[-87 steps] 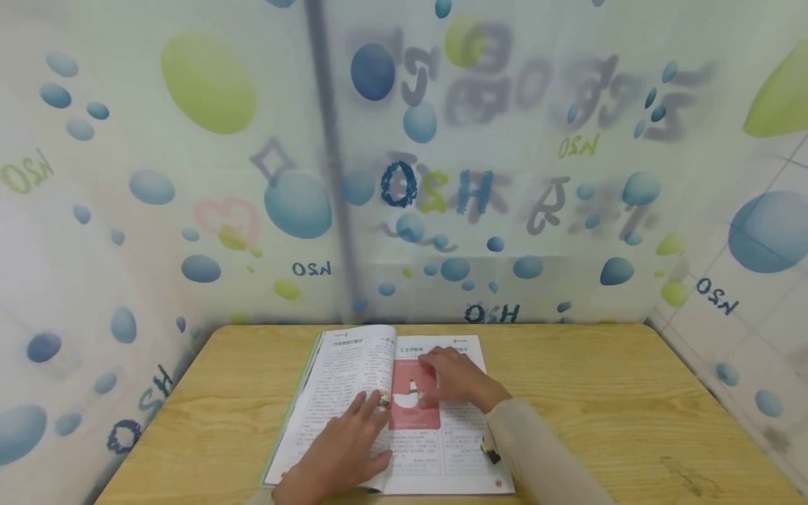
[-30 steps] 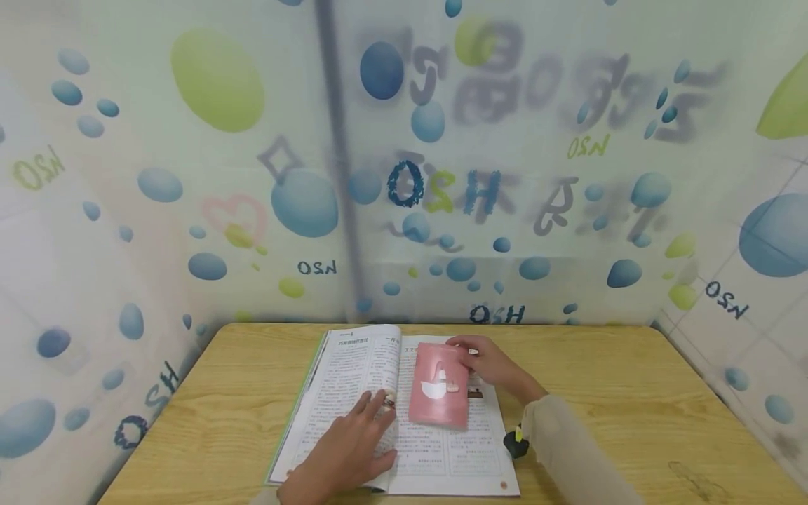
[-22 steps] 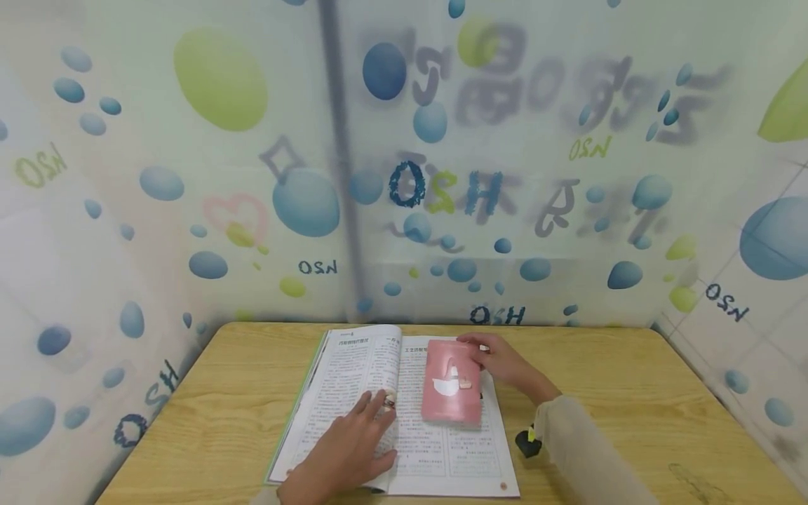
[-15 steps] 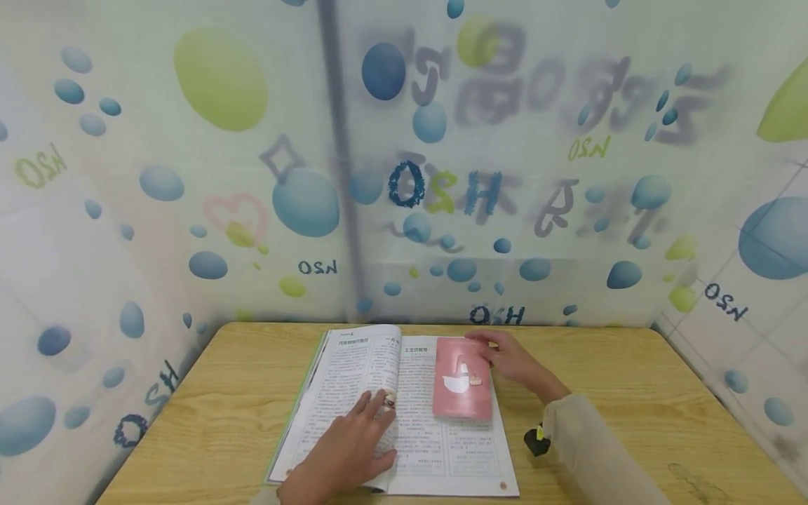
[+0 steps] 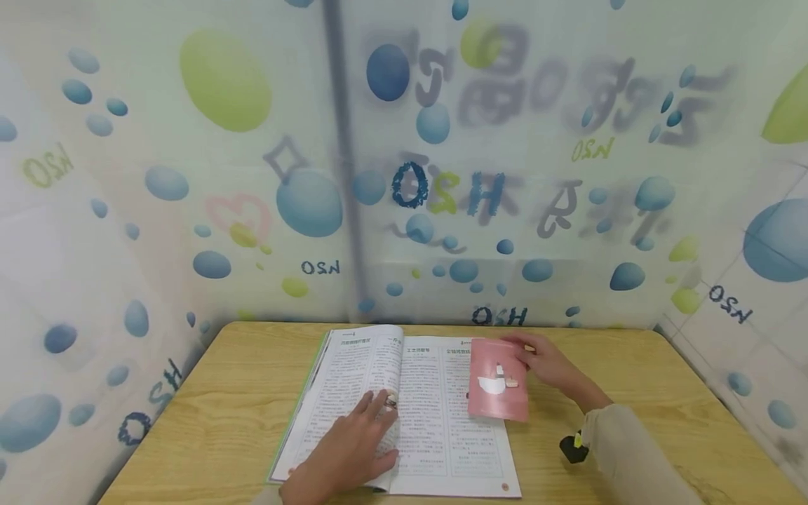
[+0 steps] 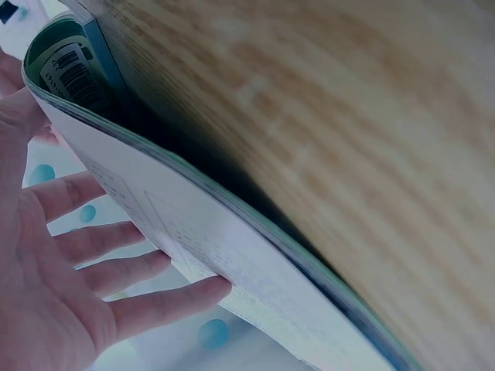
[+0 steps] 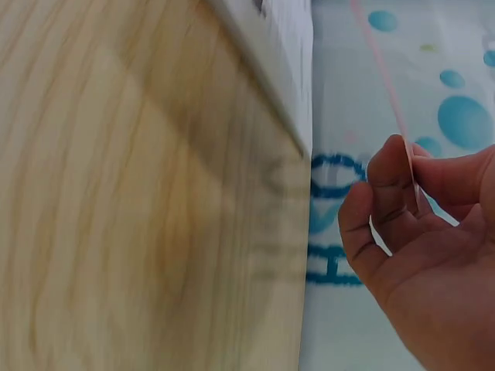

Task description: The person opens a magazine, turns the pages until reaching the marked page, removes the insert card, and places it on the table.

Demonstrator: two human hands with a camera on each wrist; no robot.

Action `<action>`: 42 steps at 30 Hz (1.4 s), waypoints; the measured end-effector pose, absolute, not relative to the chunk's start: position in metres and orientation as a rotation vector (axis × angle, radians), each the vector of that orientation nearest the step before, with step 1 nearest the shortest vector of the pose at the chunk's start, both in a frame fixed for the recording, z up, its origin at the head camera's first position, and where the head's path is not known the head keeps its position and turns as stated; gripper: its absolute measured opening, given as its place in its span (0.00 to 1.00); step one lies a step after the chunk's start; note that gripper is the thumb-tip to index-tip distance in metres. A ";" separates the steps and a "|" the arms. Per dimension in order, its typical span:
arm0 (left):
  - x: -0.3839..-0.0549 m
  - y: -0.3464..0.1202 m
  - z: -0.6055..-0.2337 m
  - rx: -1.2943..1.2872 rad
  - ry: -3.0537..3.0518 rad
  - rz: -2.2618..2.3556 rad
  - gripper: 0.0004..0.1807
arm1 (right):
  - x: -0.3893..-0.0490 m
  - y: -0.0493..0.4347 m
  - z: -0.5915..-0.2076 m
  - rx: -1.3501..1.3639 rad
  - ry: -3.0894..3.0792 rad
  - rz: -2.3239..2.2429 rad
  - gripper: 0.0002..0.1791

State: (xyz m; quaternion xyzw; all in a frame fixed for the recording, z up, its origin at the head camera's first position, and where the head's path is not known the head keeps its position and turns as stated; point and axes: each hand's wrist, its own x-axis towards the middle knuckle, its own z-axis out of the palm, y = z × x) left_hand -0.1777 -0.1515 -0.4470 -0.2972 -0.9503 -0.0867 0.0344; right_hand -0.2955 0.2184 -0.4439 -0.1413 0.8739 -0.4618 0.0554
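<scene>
An open magazine [image 5: 435, 456] with printed text columns lies on the wooden table in the head view. My left hand [image 5: 350, 449] rests on its left page near the spine. In the left wrist view the left hand [image 6: 69, 286] has its fingers spread and straight against the page. My right hand [image 5: 552, 365] pinches a thin pink card [image 5: 495, 407] with a white picture by its upper right edge. The card hangs over the right page, its right side past the page edge. Edge-on in the right wrist view, the pink card [image 7: 383, 69] sits between thumb and fingers.
The wooden table [image 5: 208, 421] reaches back to a pale curtain [image 5: 303, 105] printed with blue and green spots. A small black object with a yellow-green part [image 5: 573, 449] hangs by the right cuff.
My right hand took up the pink card from the right page and has carried it rightward, uncovering the text beneath. The left hand has stayed in place on the left page.
</scene>
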 end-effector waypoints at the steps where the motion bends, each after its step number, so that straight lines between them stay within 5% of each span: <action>1: -0.178 -0.151 -0.447 -0.915 -2.922 -0.262 0.28 | -0.294 0.223 -0.445 -0.430 2.657 -1.399 0.21; 17: -0.179 -0.149 -0.446 -0.920 -2.944 -0.211 0.29 | -0.272 0.280 -0.454 -0.506 2.743 -1.302 0.19; 42: -0.177 -0.150 -0.445 -0.897 -2.938 -0.195 0.28 | -0.274 0.281 -0.471 -0.540 2.890 -0.901 0.17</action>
